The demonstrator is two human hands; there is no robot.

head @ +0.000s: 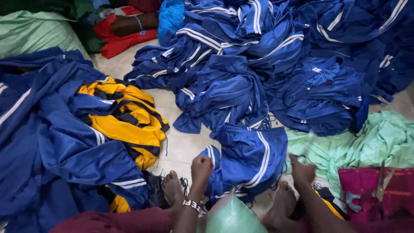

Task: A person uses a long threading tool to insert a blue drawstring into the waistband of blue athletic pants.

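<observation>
Garment in hand: blue shorts with white side stripes [250, 157], spread on the floor between the two bare feet, waistband end toward the body.
Left hand: left hand [201, 167] closed in a fist over the near left edge of the shorts, cloth bunched inside the grip.
Right hand: right hand [302, 170] closed around a thin pale tool [307, 146], blurred, too faint to name; raised just beside the right edge of the shorts.
Handling, judged: light, limp, smooth synthetic knit; likely slippery, folds and slides under a loose grip; not fragile.
Where to grip, judged: at the waistband or a hemmed edge, where layers are thick and stiff enough to pinch; avoid the open middle panel, which only bunches.
Around: big heap of like blue garments [280, 64] beyond; yellow and dark striped garment [127, 118] to the left; pale green cloth [371, 142] and scissors [381, 183] on a magenta cloth [371, 194] to the right.
</observation>
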